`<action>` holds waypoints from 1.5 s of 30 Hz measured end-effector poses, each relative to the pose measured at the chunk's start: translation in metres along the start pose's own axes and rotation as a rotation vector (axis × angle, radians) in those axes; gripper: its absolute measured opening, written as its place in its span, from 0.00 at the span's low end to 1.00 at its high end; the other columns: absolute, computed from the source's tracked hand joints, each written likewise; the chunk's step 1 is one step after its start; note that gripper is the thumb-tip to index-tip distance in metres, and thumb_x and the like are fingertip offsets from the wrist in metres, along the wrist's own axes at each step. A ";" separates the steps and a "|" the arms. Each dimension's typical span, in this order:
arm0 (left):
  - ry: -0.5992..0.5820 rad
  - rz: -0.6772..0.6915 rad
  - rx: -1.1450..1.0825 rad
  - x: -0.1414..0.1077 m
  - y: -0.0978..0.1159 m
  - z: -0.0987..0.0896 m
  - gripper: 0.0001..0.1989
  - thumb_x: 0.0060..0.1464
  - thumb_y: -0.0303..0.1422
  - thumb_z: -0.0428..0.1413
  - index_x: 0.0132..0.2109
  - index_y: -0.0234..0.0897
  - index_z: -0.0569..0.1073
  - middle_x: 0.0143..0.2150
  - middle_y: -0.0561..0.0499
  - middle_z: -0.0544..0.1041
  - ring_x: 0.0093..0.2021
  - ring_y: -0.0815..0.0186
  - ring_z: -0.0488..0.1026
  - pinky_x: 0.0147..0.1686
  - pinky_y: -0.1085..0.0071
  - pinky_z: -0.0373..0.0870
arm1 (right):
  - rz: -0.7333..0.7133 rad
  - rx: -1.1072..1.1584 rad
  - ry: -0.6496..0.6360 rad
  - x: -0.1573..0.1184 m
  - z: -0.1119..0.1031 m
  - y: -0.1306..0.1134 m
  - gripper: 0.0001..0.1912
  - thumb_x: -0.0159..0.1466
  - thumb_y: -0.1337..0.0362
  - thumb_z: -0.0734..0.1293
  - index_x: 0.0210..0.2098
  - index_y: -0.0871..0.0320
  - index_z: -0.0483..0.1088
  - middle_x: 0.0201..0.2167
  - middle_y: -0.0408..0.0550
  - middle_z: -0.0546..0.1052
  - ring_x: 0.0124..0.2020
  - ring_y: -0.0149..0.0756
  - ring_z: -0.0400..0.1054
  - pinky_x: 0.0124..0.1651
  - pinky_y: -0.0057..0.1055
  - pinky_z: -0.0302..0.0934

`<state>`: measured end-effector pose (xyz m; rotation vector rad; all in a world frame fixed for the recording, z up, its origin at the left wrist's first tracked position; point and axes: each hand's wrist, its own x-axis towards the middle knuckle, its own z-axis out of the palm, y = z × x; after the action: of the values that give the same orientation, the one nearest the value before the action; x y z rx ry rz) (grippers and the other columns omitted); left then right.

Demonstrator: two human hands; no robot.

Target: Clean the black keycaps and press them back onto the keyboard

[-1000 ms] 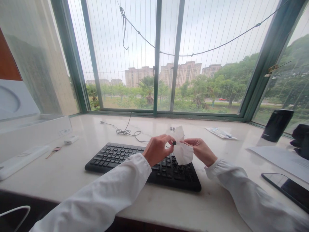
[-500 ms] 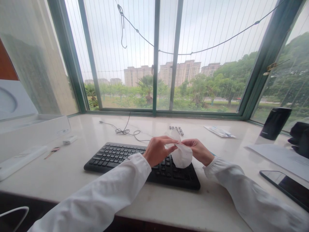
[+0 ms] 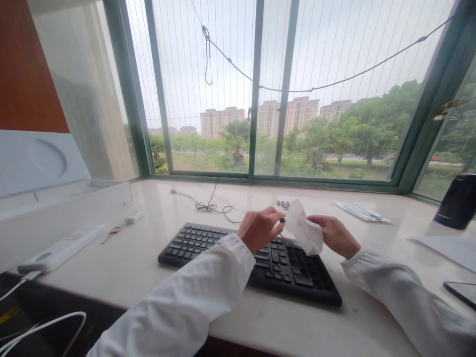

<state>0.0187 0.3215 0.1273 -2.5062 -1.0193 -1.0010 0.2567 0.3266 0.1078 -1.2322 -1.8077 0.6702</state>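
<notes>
My left hand (image 3: 259, 228) is above the middle of a black keyboard (image 3: 199, 244), its thumb and fingers pinched on a small dark keycap (image 3: 282, 220). To its right, my right hand (image 3: 337, 236) grips a white tissue (image 3: 304, 232) by its right side. The tissue hangs loosely over the number pad, hiding part of it. Some spots of the number pad look bare of caps. Just behind the hands, several loose keycaps (image 3: 283, 204) lie in a cluster on the white counter (image 3: 148, 277).
A coiled cable (image 3: 206, 206) lies behind the keyboard. At left are a white power strip (image 3: 61, 249), a key (image 3: 111, 234), a small white adapter (image 3: 133, 217) and a white box (image 3: 74, 206). At right are a flat packet (image 3: 362, 211), paper (image 3: 444, 250), a phone (image 3: 463, 292) and a black bottle (image 3: 455, 202).
My hands have moved apart. The dark keycap now shows in my left fingers, clear of the tissue, which stays in my right hand. The view has turned left.
</notes>
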 end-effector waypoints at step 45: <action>-0.523 -0.136 -0.716 -0.009 0.008 0.005 0.08 0.44 0.37 0.66 0.33 0.39 0.82 0.27 0.55 0.79 0.28 0.71 0.70 0.31 0.76 0.64 | -0.106 -0.253 -0.475 -0.027 0.011 -0.024 0.20 0.59 0.48 0.66 0.33 0.59 0.78 0.23 0.44 0.74 0.25 0.29 0.59 0.29 0.28 0.52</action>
<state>0.0225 0.3133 0.1181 -3.4609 -1.1171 -0.8677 0.2409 0.2933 0.1121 -1.1948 -2.3945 0.7339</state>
